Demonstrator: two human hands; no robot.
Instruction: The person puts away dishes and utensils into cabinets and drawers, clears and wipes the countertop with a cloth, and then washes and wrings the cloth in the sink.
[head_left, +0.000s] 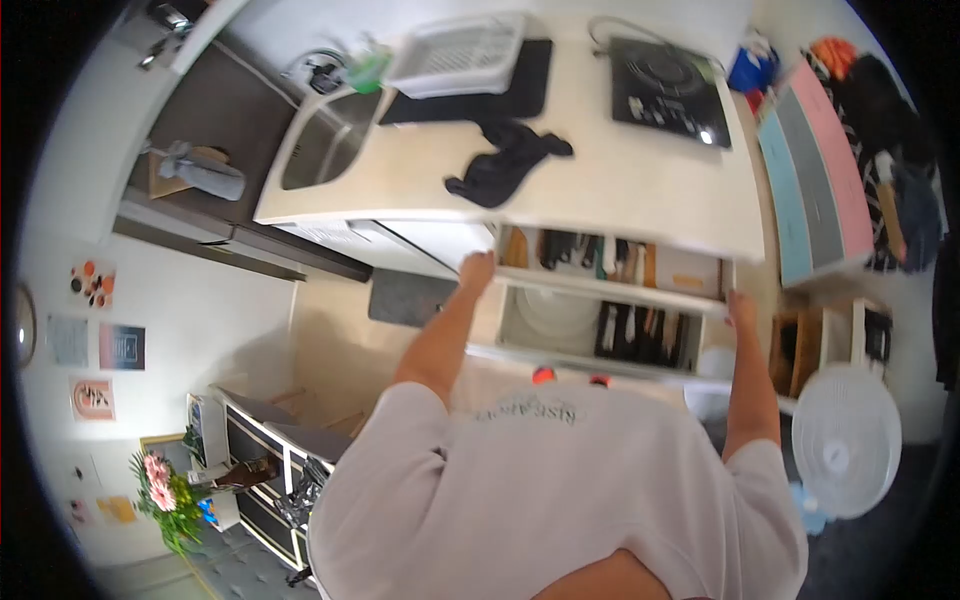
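Two drawers stand pulled out below the counter. My left hand (478, 268) is closed at the left end of the upper drawer (610, 283), its fingers partly hidden. At that drawer's right end is my right hand (738, 308), small and blurred, so its fingers cannot be made out. Utensils (570, 248) lie in the upper drawer. In the lower drawer (560, 352) are white plates (553, 312) and a black tray (645, 335) with cutlery. A crumpled black cloth (500, 168) rests on the counter (620, 185) above.
A sink (325, 145), a white dish rack (457, 60) on a black mat (530, 85) and an induction hob (668, 90) line the counter. A white fan (846, 441) stands at right, near pastel drawers (815, 170). A grey mat (405, 297) lies on the floor.
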